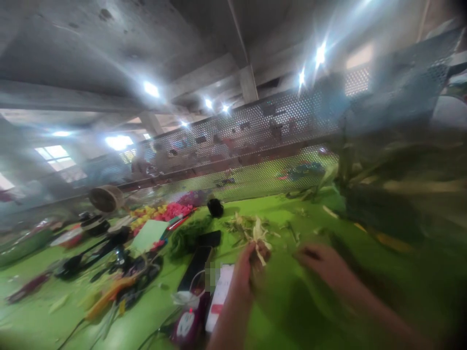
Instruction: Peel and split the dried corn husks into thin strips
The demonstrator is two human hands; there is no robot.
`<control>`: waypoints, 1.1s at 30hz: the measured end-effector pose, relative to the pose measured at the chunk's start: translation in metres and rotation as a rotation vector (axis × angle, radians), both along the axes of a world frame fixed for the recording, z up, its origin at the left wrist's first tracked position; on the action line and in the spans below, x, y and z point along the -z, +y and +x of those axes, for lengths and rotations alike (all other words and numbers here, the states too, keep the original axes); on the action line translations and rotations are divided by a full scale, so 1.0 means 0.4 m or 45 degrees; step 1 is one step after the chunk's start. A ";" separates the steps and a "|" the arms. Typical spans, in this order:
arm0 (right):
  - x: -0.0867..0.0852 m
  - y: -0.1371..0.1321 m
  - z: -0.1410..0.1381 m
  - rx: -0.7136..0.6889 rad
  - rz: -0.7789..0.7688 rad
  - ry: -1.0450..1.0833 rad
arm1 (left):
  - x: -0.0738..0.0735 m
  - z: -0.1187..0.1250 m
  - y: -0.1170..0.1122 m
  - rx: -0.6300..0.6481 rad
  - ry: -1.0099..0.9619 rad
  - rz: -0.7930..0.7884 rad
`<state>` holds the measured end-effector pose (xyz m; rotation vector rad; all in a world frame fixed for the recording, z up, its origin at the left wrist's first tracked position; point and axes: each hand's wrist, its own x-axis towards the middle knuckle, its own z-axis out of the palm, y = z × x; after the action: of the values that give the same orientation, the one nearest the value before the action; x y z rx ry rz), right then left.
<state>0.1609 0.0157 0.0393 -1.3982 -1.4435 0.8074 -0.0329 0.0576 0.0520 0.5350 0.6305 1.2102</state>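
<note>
The picture is blurred by motion. My left hand (247, 272) is closed around a small bunch of pale dried leaves or husks (260, 236) above the green table (299, 311). My right hand (323, 265) hovers a little to the right of it, fingers curled, with a thin dark item near the fingertips; whether it grips anything I cannot tell. More leafy scraps (241, 224) lie just beyond the hands.
Left of my hands lie a dark phone-like slab (199, 265), a white card (221, 294), a green paper (149, 236), cables and dark tools (95, 253). Pink and yellow flowers (164, 212) sit further back. A perforated metal screen (255, 141) borders the table; a plant bundle (394, 194) fills the right.
</note>
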 end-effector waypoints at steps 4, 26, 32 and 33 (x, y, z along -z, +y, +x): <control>-0.040 -0.005 0.042 0.159 -0.052 0.048 | 0.002 -0.005 0.013 -0.069 0.000 -0.016; -0.010 -0.033 0.013 -0.308 -0.130 0.159 | 0.060 0.023 -0.027 0.108 0.339 0.036; 0.030 -0.008 -0.015 -0.281 -0.111 0.296 | 0.071 0.046 -0.044 0.263 0.419 0.076; 0.035 -0.003 -0.010 -0.247 -0.069 0.232 | 0.074 0.047 -0.044 0.261 0.430 0.071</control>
<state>0.1568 0.0144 0.0254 -1.2024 -1.4380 1.0762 -0.0140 0.0400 0.0222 0.8415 0.8074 0.9529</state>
